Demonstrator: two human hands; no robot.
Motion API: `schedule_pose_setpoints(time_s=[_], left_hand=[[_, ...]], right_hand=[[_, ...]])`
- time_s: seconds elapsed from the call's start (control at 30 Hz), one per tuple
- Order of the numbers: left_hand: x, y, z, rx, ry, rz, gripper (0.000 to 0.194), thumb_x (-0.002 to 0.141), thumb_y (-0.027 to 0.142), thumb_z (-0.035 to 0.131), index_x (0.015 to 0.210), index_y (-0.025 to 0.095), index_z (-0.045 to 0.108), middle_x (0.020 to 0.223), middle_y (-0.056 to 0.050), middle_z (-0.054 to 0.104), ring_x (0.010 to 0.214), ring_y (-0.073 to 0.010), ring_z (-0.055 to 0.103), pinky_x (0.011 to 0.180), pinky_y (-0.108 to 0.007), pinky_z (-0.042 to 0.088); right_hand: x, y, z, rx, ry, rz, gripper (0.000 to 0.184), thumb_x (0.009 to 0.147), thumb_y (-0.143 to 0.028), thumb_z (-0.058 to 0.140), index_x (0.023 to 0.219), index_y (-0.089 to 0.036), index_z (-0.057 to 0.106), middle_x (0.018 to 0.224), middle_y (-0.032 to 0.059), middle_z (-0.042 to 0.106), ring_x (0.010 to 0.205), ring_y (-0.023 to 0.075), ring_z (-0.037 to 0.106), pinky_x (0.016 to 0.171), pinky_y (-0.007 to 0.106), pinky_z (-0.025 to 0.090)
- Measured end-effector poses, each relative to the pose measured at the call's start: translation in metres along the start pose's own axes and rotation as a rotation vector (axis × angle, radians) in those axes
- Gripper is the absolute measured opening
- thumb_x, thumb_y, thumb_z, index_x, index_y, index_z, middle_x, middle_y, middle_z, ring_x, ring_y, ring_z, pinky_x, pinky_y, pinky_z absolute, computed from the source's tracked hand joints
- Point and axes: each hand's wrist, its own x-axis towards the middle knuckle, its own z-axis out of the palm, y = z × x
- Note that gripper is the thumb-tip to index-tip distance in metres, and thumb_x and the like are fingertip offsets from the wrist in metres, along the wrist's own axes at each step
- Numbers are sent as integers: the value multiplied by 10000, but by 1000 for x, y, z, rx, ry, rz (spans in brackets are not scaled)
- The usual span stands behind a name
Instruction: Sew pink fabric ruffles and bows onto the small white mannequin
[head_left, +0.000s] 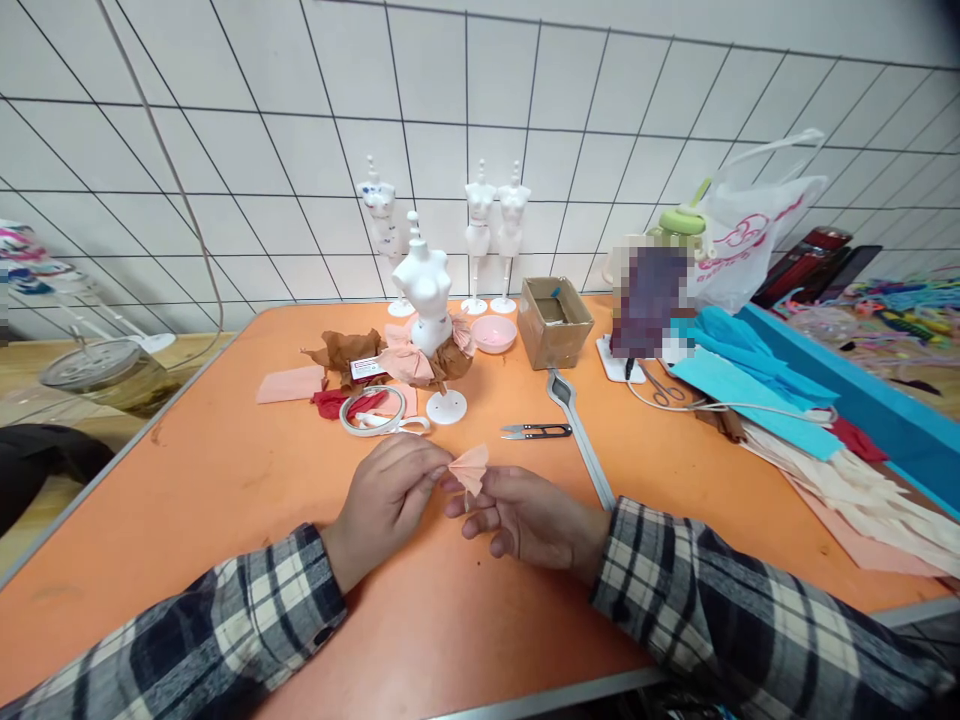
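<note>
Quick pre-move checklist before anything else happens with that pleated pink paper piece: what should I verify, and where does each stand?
1. Pink paper piece pinched by both hands: ok.
2. Left hand fingertips on its left edge: ok.
3. Right hand holds it from below: ok.
4. Thread snips lying free on the orange table, near the hands: ok.
5. Tape roll unobstructed: ok.
6. Pleats held evenly: cannot tell.

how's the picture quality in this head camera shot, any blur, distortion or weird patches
Head view: even, soft light with only faint shadows under the left hand and right hand pinching the folded pink paper; wide-angle bending curves the wall grid and orange table edges; corners smear, especially the glass jar at left; one pixelated block masks something behind the cardboard box.
</note>
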Motion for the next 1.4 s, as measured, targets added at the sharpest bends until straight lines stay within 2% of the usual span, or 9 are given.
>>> schedule_pose_setpoints(time_s=[0.17, 0.23, 0.37, 0.57, 0.73, 0.87, 1.07, 1.2, 1.4], left_hand=[[5, -2, 9, -57, -77, -417, 278, 962, 299, 399, 764, 185, 558, 649, 21, 566, 609, -133, 537, 583, -230, 402], [5, -2, 12, -95, -115, -488, 294, 956, 323, 402, 747, 185, 555, 624, 30, 548, 585, -129, 526, 559, -224, 393], [2, 1, 14, -98, -205, -408, 227, 938, 276, 429, 803, 195, 592, 695, 31, 607, 639, -125, 556, 606, -221, 398], [0, 1, 13, -34, -169, -410, 258, 954, 320, 408, 807, 197, 581, 697, 24, 607, 637, -132, 557, 604, -236, 389], [1, 1, 12, -3, -164, -388, 237, 952, 310, 411, 855, 198, 596, 761, 8, 654, 690, -143, 596, 635, -238, 413], [2, 16, 19, -13, -326, -314, 233, 947, 269, 411, 863, 207, 620, 786, 3, 681, 713, -150, 622, 659, -246, 425], [2, 38, 31, -67, -363, -306, 262, 946, 258, 399, 829, 195, 624, 756, -13, 675, 679, -153, 612, 635, -253, 432], [3, 37, 29, -124, -364, -271, 274, 958, 279, 399, 842, 203, 635, 790, -21, 683, 732, -163, 613, 679, -264, 440], [4, 33, 28, -176, -343, -254, 251, 945, 267, 421, 848, 193, 640, 781, -32, 651, 762, -174, 581, 707, -283, 439]], right_hand=[[7, 7, -1, -281, 138, -129, 319, 752, -438, 709, 771, -150, 574, 651, -32, 581, 428, 44, 489, 383, 159, 464], [10, 10, -2, -442, 213, -191, 327, 739, -441, 712, 723, -159, 546, 552, -55, 534, 392, 51, 466, 363, 161, 440], [13, 14, -3, -577, 285, -278, 328, 779, -487, 646, 790, -173, 552, 539, -57, 513, 421, 72, 496, 402, 187, 474], [11, 17, 0, -652, 250, -365, 416, 767, -507, 638, 1028, -196, 545, 846, 13, 524, 624, 109, 534, 423, 201, 479], [9, 10, -6, -729, 654, -866, 315, 870, -492, 477, 1032, -230, 411, 1033, 65, 511, 907, 180, 551, 680, 310, 526], [3, -4, -6, -1155, 669, -1159, 325, 930, -433, 327, 1148, -211, 420, 1108, 99, 551, 1055, 221, 536, 944, 432, 413], [-3, -15, 3, -1753, 717, -931, 316, 966, -342, 297, 1111, -170, 519, 738, 40, 649, 727, 204, 607, 855, 373, 394], [-5, -18, 3, -1795, 761, -785, 323, 989, -368, 284, 1088, -189, 534, 754, 51, 671, 675, 187, 632, 628, 267, 363], [-5, -16, 0, -1681, 703, -777, 292, 972, -374, 327, 1136, -187, 480, 744, 35, 642, 652, 180, 611, 609, 268, 368]])
